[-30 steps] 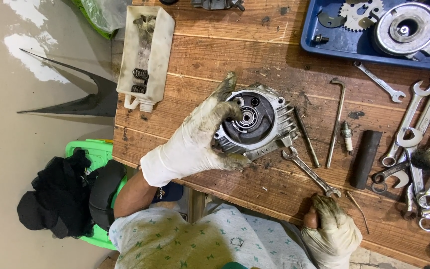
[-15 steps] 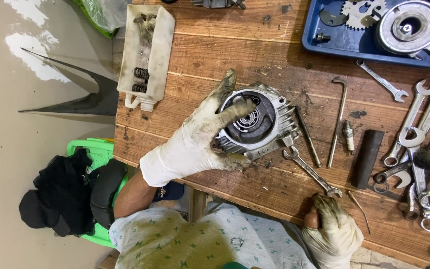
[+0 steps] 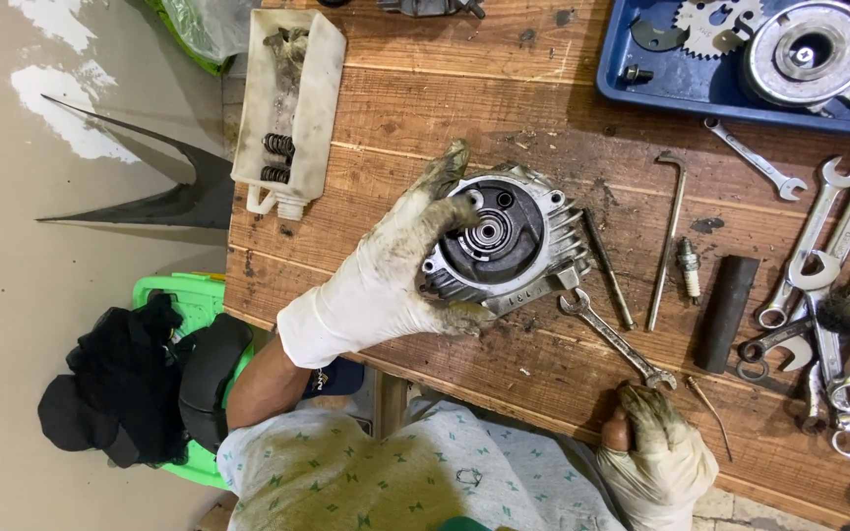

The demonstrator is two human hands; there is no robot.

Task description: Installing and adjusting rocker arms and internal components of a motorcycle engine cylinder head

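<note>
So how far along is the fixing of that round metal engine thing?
Partly apart, it seems. Done: a gear and a round metal drum already lie in the blue tray. In hand: the gloved left hand grips the finned engine casing on the wooden table, while the right hand rests at the table edge. Left: spanners and a spark plug lie waiting, so more work seems likely.

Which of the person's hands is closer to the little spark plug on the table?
Right. The right hand rests at the table edge just below the spark plug; the left hand grips the engine cover, farther off.
</note>
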